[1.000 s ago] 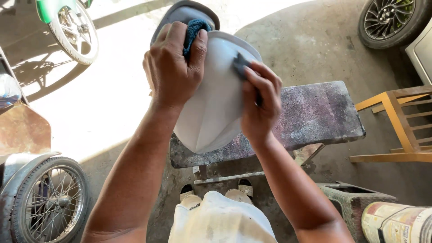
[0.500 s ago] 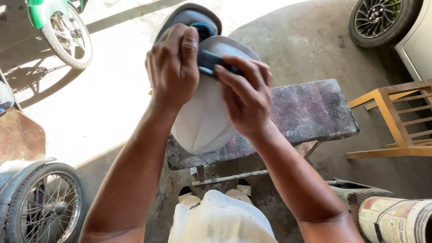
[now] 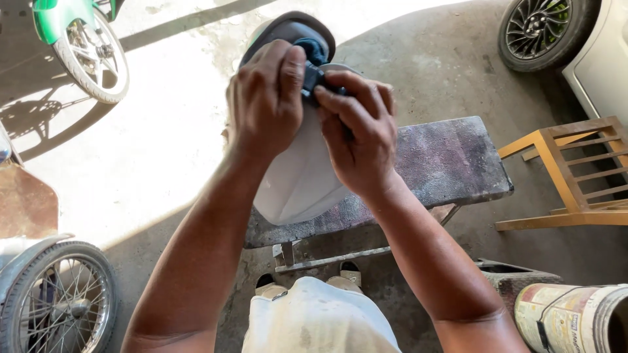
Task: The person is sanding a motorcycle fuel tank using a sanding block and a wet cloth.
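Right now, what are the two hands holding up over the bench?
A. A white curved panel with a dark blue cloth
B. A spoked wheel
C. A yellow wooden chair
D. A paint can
A: both the left hand and the right hand have their grip on a white curved panel, pinching a dark blue cloth at its top, above the bench.

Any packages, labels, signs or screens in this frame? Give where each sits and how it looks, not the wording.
Can: bottom right corner, lying on its side on the floor; round metal drum, wrapped in a worn cream paper label with red, green and dark print.
No signs or screens show; the pale panel held by the left hand and right hand carries no label.
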